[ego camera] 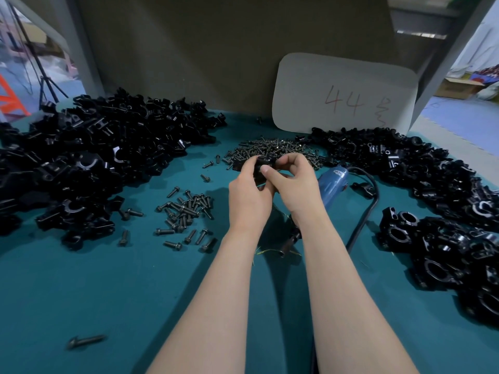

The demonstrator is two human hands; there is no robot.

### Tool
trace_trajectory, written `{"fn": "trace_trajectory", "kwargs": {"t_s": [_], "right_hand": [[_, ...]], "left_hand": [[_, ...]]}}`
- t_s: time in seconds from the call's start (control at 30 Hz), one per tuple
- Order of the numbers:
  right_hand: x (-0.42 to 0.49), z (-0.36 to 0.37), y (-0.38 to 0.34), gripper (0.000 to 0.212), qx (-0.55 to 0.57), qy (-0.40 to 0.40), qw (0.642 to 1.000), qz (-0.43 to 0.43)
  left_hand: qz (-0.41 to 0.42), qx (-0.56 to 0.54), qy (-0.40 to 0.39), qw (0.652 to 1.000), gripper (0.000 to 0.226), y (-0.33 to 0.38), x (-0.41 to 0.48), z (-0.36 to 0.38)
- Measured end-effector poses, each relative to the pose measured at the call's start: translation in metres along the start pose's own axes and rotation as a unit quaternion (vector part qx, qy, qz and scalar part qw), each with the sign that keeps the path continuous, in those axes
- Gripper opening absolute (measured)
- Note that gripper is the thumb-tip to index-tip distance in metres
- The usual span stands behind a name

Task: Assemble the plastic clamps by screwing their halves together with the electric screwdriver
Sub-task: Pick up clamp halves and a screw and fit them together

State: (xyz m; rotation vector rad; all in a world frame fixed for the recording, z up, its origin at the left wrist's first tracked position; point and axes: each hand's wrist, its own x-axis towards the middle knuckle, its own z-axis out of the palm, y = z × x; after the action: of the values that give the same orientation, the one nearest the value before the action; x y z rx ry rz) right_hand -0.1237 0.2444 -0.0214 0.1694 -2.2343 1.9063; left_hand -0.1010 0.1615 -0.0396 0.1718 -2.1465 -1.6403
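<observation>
Black clamp (263,168) gripped between both hands (272,187), above the screwdriver (333,184).

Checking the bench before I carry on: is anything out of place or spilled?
One screw lies alone near the front of the table, well away from the screw pile; it may get lost. Otherwise nothing stands out: the left hand and right hand hold a clamp, screwdriver beside them.
</observation>
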Motion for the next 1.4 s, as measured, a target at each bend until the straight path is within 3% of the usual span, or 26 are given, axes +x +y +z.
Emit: {"fn": "trace_trajectory", "kwargs": {"t_s": [1.4], "right_hand": [[0.0016, -0.0026, 0.0007, 0.025, -0.013, -0.015, 1.000, -0.022]], "left_hand": [[-0.006, -0.008, -0.005, 1.000, 0.044, 0.0030, -0.0024, 0.0004]]}}
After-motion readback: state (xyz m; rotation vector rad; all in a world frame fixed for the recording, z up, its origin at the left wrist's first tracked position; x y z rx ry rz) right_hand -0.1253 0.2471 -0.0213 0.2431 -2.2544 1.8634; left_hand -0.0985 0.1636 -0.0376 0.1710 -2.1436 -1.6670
